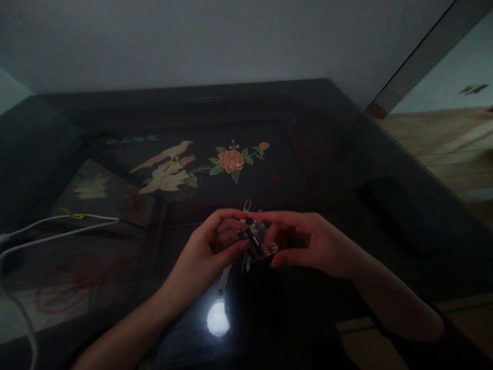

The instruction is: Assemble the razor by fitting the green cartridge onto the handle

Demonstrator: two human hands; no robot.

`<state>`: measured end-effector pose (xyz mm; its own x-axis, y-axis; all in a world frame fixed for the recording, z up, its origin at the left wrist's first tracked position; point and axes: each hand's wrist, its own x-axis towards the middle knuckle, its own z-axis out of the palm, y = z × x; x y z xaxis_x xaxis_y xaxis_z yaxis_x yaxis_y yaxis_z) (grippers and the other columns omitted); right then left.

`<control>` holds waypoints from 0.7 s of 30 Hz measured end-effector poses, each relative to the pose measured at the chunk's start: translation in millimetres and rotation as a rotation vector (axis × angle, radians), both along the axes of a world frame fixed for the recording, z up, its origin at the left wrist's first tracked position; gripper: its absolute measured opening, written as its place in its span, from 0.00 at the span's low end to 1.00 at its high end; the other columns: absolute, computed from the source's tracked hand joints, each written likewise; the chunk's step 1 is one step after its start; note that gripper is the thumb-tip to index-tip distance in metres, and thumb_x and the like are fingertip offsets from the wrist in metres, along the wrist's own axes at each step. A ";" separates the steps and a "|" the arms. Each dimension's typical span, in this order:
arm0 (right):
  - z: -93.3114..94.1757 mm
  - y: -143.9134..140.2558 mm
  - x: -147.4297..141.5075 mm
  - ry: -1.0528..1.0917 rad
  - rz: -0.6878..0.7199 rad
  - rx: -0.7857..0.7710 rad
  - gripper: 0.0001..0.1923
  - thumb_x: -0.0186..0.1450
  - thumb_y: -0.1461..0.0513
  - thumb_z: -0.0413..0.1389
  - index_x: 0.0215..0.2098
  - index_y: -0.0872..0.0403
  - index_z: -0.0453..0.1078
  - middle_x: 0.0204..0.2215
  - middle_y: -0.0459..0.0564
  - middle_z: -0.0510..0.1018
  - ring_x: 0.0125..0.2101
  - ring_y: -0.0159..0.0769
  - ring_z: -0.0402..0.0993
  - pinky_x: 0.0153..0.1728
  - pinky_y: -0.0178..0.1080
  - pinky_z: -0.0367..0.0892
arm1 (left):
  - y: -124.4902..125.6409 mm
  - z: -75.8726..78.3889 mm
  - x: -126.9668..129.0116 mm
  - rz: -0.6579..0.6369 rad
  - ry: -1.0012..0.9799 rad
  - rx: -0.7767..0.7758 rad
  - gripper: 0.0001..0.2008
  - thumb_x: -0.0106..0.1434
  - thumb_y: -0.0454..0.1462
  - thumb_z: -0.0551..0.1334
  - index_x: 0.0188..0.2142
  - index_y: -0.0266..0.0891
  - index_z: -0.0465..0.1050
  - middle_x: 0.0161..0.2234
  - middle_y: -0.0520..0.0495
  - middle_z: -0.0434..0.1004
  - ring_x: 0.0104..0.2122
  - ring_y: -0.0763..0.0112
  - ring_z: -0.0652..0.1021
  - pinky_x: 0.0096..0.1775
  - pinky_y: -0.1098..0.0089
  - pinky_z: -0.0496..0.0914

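Between my two hands is a small, clear, shiny block with a dark strip across it [259,240]; its kind cannot be made out in the dim light. My left hand [215,241] pinches its left side between thumb and fingers. My right hand [308,241] curls around its right side, thumb low and index finger reaching across the top to the left fingertips. A thin metal strip with a slotted end [247,205] shows just behind the fingers. Below the left hand, a narrow pale strip with a small hole [223,282] sticks out. The fingers partly hide these pieces.
The dark glossy tabletop [335,139] bears a bird [165,167] and flower picture [231,162]. A white cable with a yellow tie [73,216] lies at left. A dark flat object [400,210] rests at right. A wall stands behind.
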<state>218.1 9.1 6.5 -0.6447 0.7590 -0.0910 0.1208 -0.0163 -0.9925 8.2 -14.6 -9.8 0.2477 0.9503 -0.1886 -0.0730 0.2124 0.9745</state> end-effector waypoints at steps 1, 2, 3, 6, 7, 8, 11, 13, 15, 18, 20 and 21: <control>-0.6 -0.8 -0.8 -0.014 -0.011 0.047 0.29 0.58 0.65 0.66 0.57 0.49 0.69 0.30 0.42 0.79 0.32 0.31 0.77 0.36 0.33 0.72 | 0.0 -0.9 0.1 0.009 -0.011 -0.009 0.16 0.56 0.32 0.68 0.43 0.40 0.69 0.36 0.50 0.81 0.37 0.68 0.82 0.39 0.72 0.75; -1.5 -1.6 -1.5 -0.034 -0.027 0.103 0.27 0.58 0.64 0.66 0.56 0.49 0.69 0.31 0.42 0.79 0.32 0.31 0.77 0.36 0.34 0.72 | 0.1 -1.7 0.2 0.019 -0.018 -0.022 0.16 0.56 0.32 0.68 0.43 0.40 0.68 0.35 0.50 0.80 0.37 0.69 0.81 0.39 0.72 0.75; -2.6 -2.4 -2.3 -0.055 -0.047 0.170 0.26 0.58 0.64 0.66 0.54 0.50 0.70 0.32 0.43 0.79 0.32 0.31 0.76 0.36 0.34 0.72 | 0.1 -2.2 0.3 0.032 -0.020 -0.034 0.17 0.55 0.32 0.68 0.43 0.40 0.67 0.36 0.50 0.80 0.37 0.69 0.81 0.38 0.73 0.75; -6.9 -4.8 -4.5 -0.138 -0.087 0.421 0.25 0.58 0.63 0.67 0.52 0.51 0.70 0.37 0.46 0.78 0.33 0.32 0.75 0.37 0.34 0.72 | -0.3 -1.9 1.0 0.066 -0.013 -0.067 0.18 0.56 0.33 0.68 0.45 0.39 0.67 0.41 0.47 0.79 0.38 0.70 0.81 0.40 0.73 0.74; -8.7 -5.6 -5.2 -0.159 -0.093 0.505 0.24 0.58 0.63 0.67 0.52 0.52 0.69 0.39 0.47 0.78 0.35 0.32 0.75 0.38 0.35 0.72 | -0.6 -1.3 1.3 0.061 -0.008 -0.073 0.19 0.56 0.34 0.68 0.46 0.39 0.67 0.42 0.47 0.79 0.39 0.70 0.81 0.40 0.72 0.74; -10.5 -6.4 -5.9 -0.174 -0.097 0.579 0.24 0.59 0.63 0.66 0.52 0.51 0.68 0.41 0.48 0.77 0.37 0.33 0.75 0.41 0.35 0.72 | -1.1 -0.8 1.7 0.048 -0.001 -0.075 0.20 0.56 0.35 0.67 0.48 0.39 0.67 0.42 0.47 0.79 0.39 0.69 0.80 0.41 0.72 0.74; -15.9 -8.6 -8.4 -0.210 -0.101 0.729 0.21 0.63 0.62 0.62 0.54 0.51 0.67 0.44 0.51 0.77 0.44 0.36 0.75 0.45 0.38 0.72 | -2.9 -0.2 2.7 0.008 0.031 -0.050 0.20 0.58 0.35 0.66 0.50 0.39 0.68 0.42 0.46 0.80 0.42 0.66 0.80 0.42 0.70 0.75; -18.5 -9.9 -10.0 -0.243 -0.100 0.793 0.19 0.65 0.62 0.60 0.54 0.50 0.66 0.45 0.52 0.77 0.46 0.38 0.76 0.46 0.39 0.73 | -4.2 -1.0 3.2 -0.008 0.055 -0.022 0.20 0.58 0.34 0.64 0.51 0.39 0.67 0.46 0.44 0.79 0.44 0.65 0.80 0.44 0.68 0.76; -19.8 -10.8 -11.4 -0.273 -0.102 0.841 0.19 0.65 0.62 0.60 0.54 0.51 0.66 0.45 0.53 0.78 0.46 0.40 0.76 0.46 0.41 0.73 | -5.4 -2.3 3.7 -0.017 0.084 0.001 0.20 0.59 0.33 0.64 0.52 0.40 0.67 0.49 0.43 0.78 0.46 0.63 0.79 0.45 0.66 0.76; -20.2 -12.0 -12.8 -0.275 -0.101 0.883 0.18 0.65 0.61 0.59 0.54 0.51 0.66 0.45 0.54 0.78 0.47 0.41 0.76 0.46 0.41 0.74 | -6.8 -3.9 5.2 -0.007 0.129 0.034 0.20 0.59 0.34 0.63 0.51 0.41 0.65 0.48 0.43 0.78 0.46 0.62 0.80 0.46 0.64 0.76; -20.5 -12.9 -13.6 -0.274 -0.108 0.909 0.18 0.66 0.61 0.59 0.53 0.52 0.66 0.46 0.54 0.78 0.47 0.41 0.77 0.46 0.41 0.74 | -7.5 -4.6 6.4 0.023 0.134 0.040 0.19 0.58 0.34 0.64 0.48 0.43 0.61 0.46 0.44 0.79 0.43 0.63 0.81 0.44 0.65 0.77; -20.9 -13.5 -14.1 -0.279 -0.113 0.923 0.18 0.66 0.61 0.59 0.53 0.52 0.66 0.45 0.55 0.79 0.46 0.41 0.77 0.46 0.41 0.74 | -7.7 -4.9 6.8 0.040 0.133 0.039 0.18 0.58 0.34 0.64 0.45 0.44 0.59 0.44 0.45 0.80 0.42 0.64 0.82 0.43 0.65 0.77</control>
